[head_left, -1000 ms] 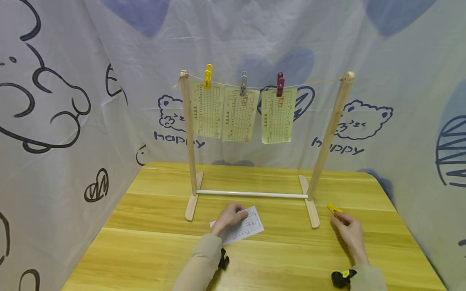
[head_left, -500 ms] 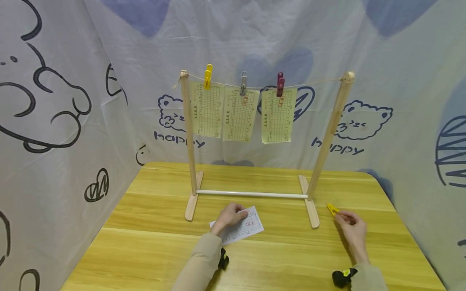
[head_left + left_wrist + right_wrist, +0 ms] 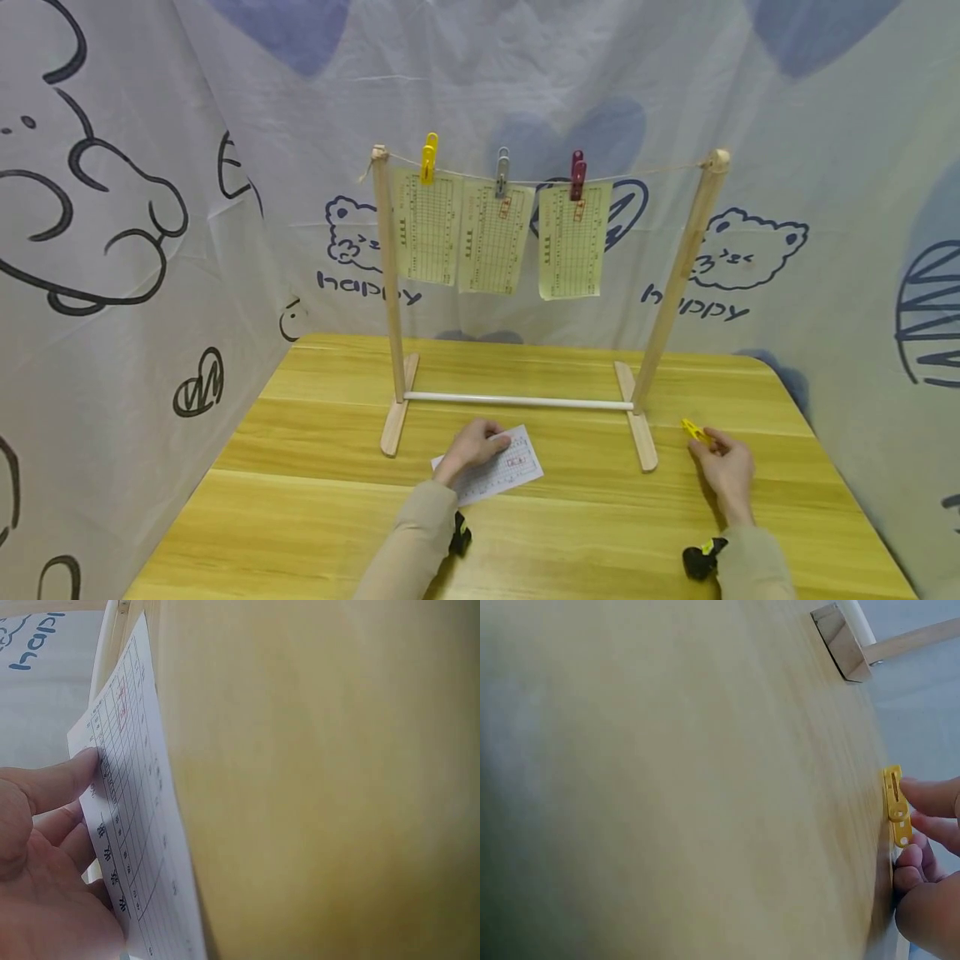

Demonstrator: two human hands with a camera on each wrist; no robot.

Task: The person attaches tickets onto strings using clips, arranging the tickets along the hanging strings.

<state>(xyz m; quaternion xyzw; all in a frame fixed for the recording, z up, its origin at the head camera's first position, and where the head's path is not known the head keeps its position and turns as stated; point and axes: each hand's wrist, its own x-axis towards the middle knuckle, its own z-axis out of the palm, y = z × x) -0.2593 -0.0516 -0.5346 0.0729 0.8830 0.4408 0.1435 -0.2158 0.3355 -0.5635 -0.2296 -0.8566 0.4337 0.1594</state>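
Near the front of the rack, my left hand pinches a white printed paper slip by one long edge. In the left wrist view the thumb lies on the printed face of the slip, with the other fingers behind it. To the right of the rack, my right hand holds a yellow clothespin by the tabletop. Thumb and fingertips touch the side of that clothespin in the right wrist view. Three yellowish printed slips hang from a string, under yellow, grey and dark red clothespins.
The wooden rack has a left post, a right post and a white rod low between its feet. Its right foot stands between my hands. A patterned cloth hangs behind and beside the wooden table.
My right hand's fingers have changed their hold on the yellow clothespin, which has turned and shifted slightly right. The left hand and its paper slip have stayed in place.
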